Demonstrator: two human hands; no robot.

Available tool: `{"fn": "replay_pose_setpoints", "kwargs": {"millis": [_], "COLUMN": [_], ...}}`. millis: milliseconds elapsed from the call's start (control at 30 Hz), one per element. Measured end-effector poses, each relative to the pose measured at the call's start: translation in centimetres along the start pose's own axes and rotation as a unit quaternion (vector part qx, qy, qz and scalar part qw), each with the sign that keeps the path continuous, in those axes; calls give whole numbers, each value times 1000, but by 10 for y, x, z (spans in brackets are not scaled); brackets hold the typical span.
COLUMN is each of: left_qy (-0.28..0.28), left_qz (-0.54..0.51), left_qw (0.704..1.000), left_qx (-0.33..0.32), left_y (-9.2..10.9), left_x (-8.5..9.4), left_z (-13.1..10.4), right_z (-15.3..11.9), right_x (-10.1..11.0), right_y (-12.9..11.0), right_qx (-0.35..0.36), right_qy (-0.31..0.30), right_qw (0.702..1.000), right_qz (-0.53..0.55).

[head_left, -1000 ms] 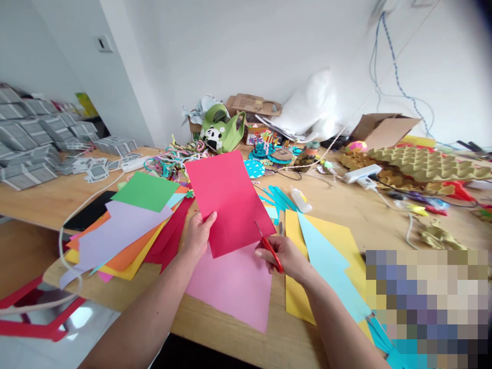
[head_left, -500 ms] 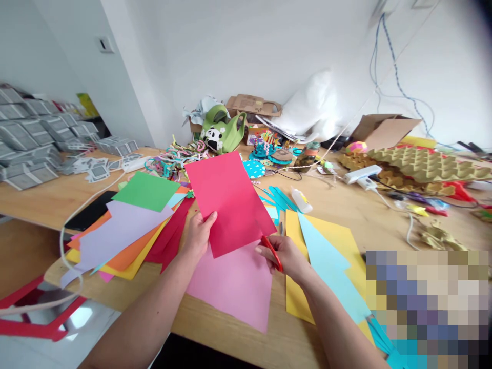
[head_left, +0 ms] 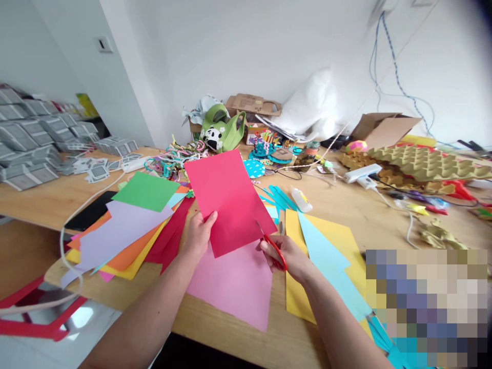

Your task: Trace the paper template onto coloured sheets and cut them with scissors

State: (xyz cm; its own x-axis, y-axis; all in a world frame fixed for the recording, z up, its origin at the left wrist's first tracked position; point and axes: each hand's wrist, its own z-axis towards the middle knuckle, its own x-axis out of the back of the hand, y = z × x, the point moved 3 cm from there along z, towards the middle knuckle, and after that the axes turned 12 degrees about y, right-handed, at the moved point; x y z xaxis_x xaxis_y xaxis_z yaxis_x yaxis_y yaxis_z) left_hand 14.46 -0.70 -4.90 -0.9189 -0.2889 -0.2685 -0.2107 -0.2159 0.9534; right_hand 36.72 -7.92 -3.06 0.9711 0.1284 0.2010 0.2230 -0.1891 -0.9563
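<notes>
My left hand (head_left: 199, 235) pinches the lower left edge of a red paper sheet (head_left: 228, 197) and holds it tilted above the wooden table (head_left: 346, 210). My right hand (head_left: 289, 257) grips red-handled scissors (head_left: 273, 245), their blades meeting the sheet's lower right edge. Under both hands lies a pink sheet (head_left: 234, 284). A yellow sheet (head_left: 338, 241) with a light blue piece (head_left: 326, 256) on top lies just right of my right hand.
A fanned pile of coloured sheets (head_left: 126, 225) lies to the left, green on top. A glue bottle (head_left: 301, 199), turquoise cut strips (head_left: 279, 197), a green panda bag (head_left: 221, 130), egg trays (head_left: 418, 164), cables and craft scraps crowd the back. Grey boxes (head_left: 26, 138) stack far left.
My right hand has shifted slightly to the right and down with the scissors along the red sheet's lower edge. The left hand and the sheet have hardly moved.
</notes>
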Motion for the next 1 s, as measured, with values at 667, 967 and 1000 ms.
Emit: {"fn": "replay_pose_setpoints", "kwargs": {"millis": [667,967,1000], "left_qy": [-38,-28,-22], "left_qz": [-6,16,20], "left_qw": [999,999,999], "left_qx": [12,8,16], "left_y": [3,6,6], "left_x": [-5,-6,-5], "left_z": [-6,-7,-7], "right_z": [5,2,2], "right_x": [-1,-2,-2], "right_y": [7,3,3], "right_qx": [-10,3,2], "right_qy": [29,7,10], "right_qw": [1000,999,999], "right_qz": [6,44,45]}}
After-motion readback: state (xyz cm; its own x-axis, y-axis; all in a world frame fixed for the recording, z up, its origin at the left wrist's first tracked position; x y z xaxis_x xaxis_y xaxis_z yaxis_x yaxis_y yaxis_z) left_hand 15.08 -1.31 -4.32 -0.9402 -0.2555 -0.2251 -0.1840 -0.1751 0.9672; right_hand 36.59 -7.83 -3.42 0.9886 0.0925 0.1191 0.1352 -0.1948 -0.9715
